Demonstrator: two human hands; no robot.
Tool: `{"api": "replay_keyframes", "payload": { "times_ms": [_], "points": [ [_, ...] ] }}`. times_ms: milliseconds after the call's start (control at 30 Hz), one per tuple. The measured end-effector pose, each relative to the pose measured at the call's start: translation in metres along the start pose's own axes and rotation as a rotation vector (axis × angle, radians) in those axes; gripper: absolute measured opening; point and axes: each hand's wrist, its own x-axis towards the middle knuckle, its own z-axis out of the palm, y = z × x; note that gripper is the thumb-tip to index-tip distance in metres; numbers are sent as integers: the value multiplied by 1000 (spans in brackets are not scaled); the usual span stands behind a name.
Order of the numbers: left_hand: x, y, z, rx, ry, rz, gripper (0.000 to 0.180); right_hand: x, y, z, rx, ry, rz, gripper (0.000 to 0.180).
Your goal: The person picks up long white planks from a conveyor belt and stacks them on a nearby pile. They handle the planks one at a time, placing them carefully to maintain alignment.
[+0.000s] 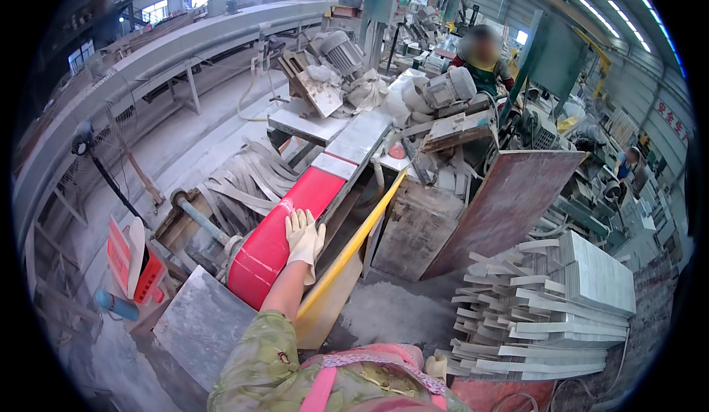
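Note:
My left hand (304, 241), in a cream glove, lies on the near right part of a red conveyor belt (275, 246). Its fingers are stretched out, and nothing shows in its grasp. A yellow-edged guard (347, 249) runs close along the right of that hand. Beyond the red belt, grey metal plates (358, 137) continue the line toward a machine with a motor. Low at my right side, only a small part of my right hand (436, 365) shows, also in a cream glove. Its fingers are too hidden to read.
A stack of pale slabs with strips between (569, 309) stands at the right. Behind it leans a large brown board (509, 205). Left of the belt are a roller shaft (203, 220), loose grey straps (255, 179) and a red box (136, 264). A co-worker (484, 65) stands beyond the machines.

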Motion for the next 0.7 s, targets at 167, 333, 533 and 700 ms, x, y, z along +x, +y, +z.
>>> {"api": "replay_keyframes", "payload": {
  "times_ms": [167,333,533,700],
  "points": [
    [21,5,-7,-61,40,-95,67,50,-43,4,84,-19,-73,41],
    [22,9,-2,-20,87,-182,62,86,-48,10,90,-173,-49,41],
    [17,12,4,49,217,-115,59,90,-40,8,22,-327,13,35],
    [17,11,4,81,247,-101,57,87,-50,13,23,-398,37,34]
  ]
}}
